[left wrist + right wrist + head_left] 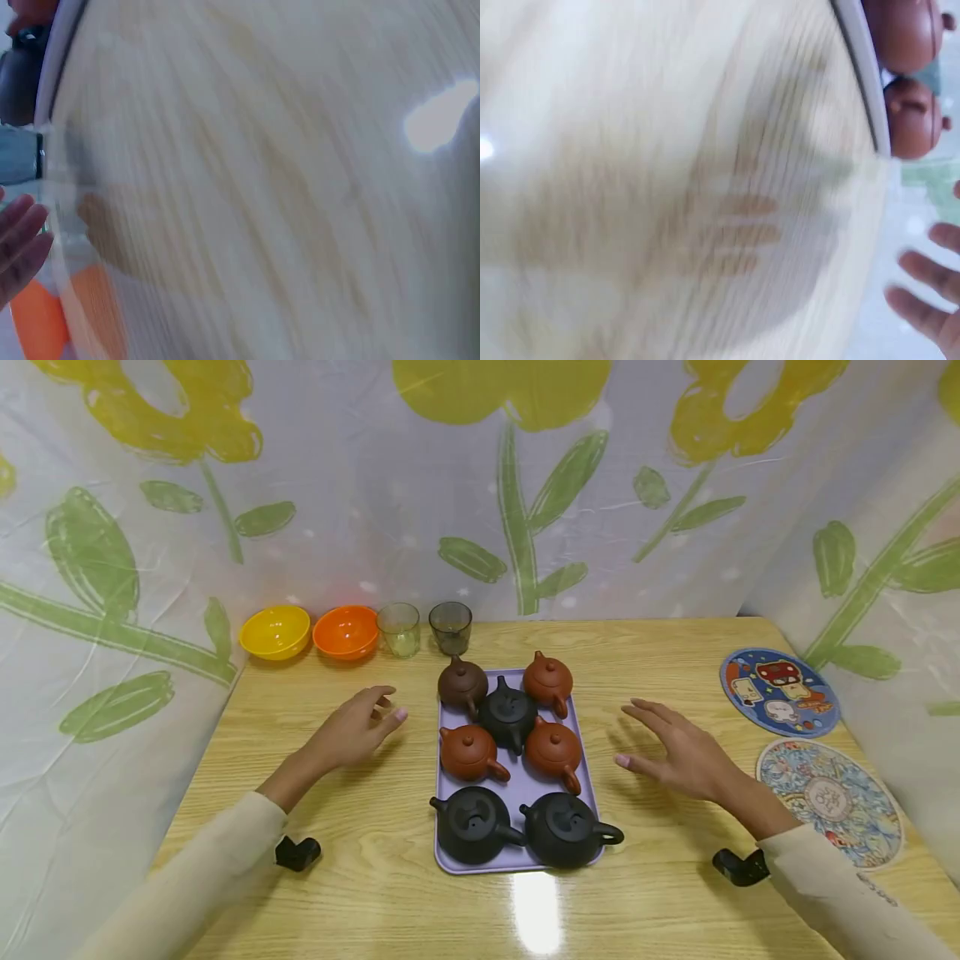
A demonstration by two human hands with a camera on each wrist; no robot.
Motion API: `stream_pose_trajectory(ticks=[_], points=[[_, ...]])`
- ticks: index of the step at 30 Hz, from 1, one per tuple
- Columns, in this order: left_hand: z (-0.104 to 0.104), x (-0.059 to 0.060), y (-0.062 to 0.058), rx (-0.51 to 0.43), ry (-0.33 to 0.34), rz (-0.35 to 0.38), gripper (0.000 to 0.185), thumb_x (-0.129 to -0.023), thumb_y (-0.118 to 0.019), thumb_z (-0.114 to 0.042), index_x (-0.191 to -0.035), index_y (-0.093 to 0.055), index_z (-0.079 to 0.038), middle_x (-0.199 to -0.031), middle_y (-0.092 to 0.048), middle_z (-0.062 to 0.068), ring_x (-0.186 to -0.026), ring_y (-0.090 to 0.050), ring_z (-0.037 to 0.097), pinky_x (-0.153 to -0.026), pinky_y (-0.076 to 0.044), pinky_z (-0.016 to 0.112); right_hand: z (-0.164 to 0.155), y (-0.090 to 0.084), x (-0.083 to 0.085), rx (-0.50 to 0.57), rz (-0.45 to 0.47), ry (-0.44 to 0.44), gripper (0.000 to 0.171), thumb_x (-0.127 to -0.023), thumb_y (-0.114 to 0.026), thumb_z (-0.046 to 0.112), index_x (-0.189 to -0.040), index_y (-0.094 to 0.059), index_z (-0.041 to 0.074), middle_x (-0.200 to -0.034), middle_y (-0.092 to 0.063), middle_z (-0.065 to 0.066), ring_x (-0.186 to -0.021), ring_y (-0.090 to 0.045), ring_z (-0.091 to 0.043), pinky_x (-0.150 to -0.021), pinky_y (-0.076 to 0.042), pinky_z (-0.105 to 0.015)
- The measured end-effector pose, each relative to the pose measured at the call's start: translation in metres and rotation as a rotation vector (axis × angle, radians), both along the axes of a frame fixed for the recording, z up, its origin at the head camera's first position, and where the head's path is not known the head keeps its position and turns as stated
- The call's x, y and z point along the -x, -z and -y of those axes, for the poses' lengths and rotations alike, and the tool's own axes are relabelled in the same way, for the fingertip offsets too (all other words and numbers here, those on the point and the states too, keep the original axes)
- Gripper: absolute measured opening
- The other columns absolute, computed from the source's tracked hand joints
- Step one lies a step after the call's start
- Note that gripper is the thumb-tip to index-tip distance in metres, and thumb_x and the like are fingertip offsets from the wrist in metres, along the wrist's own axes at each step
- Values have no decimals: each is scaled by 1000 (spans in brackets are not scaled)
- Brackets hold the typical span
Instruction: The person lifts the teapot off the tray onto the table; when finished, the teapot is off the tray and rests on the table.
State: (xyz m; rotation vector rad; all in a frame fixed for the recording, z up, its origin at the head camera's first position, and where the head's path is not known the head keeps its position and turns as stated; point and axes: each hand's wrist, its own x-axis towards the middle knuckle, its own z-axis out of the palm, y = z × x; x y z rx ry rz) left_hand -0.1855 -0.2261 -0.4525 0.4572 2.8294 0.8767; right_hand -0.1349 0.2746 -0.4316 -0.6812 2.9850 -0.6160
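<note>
A lilac tray [517, 858] lies in the middle of the table, bearing several small teapots. At its back are a dark brown teapot [461, 685] and a reddish-brown teapot [547, 677]. A black teapot [507, 714] sits between them and two more reddish-brown teapots [468, 754]. Two larger black teapots [472, 825] stand at the front. My left hand [351, 727] hovers left of the tray, fingers relaxed, holding nothing. To the tray's right, my right hand [684, 752] hovers with fingers spread, touching nothing. The right wrist view shows its fingertips near two reddish-brown teapots [911, 116].
At the back left stand a yellow bowl [276, 633], an orange bowl [346, 633], a clear greenish glass [400, 631] and a dark glass [451, 628]. Two round mats lie at the right, a blue one [780, 693] and a patterned one [828, 802]. A flowered curtain [360, 485] hangs behind.
</note>
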Motion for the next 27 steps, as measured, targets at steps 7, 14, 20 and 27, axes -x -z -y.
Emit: stream_pose_trajectory(ticks=[7, 14, 20, 27], points=[[-24, 8, 0, -240, -68, 193, 56, -101, -60, -31, -144, -46, 2, -125, -64, 24, -99, -69, 29, -77, -60, 35, 17, 0, -24, 288, 190, -75, 42, -96, -69, 31, -129, -62, 6, -125, -66, -12, -94, -68, -17, -72, -59, -32], [-48, 8, 9, -456, -121, 354, 51, -98, -62, -10, -140, -43, 9, -121, -60, 28, -96, -67, 29, -75, -63, 35, 30, 1, -46, 344, 337, -126, 27, -95, -71, 32, -111, -66, 11, -100, -69, -3, -75, -63, -5, -59, -54, -24], [-55, 9, 18, -541, -153, 427, 55, -93, -64, -3, -141, -40, 9, -123, -54, 27, -87, -65, 20, -72, -63, 31, 33, 9, -58, 322, 409, -158, 27, -91, -74, 40, -101, -66, 16, -85, -65, 6, -68, -60, -5, -56, -52, -23], [-60, 15, 20, -559, -121, 444, 56, -92, -62, 0, -143, -40, 9, -127, -52, 29, -85, -67, 19, -74, -63, 33, 37, 14, -64, 356, 364, -200, 15, -92, -73, 36, -94, -68, 23, -87, -64, 11, -70, -59, -3, -60, -53, -23]])
